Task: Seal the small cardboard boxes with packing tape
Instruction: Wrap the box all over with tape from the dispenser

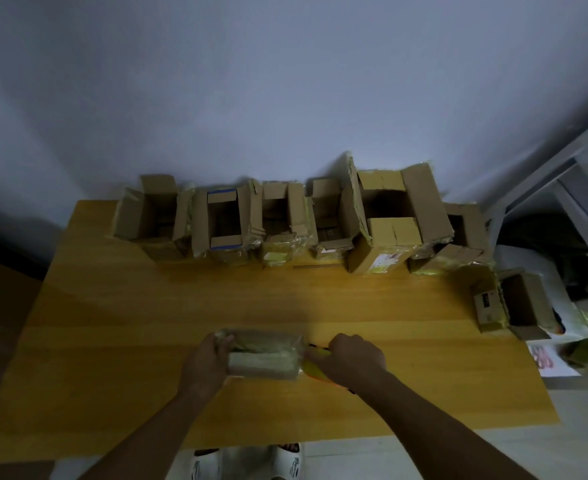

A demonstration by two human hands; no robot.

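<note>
One small box under our hands at near table edge, tape-wrapped. Left hand grips its left end; right hand curls round yellow tape dispenser. Open boxes along far edge remain unsealed.

Camera: sat on my head, one wide view.
Direction: faced forward and down over the table.
Range: close above my forearms.
</note>
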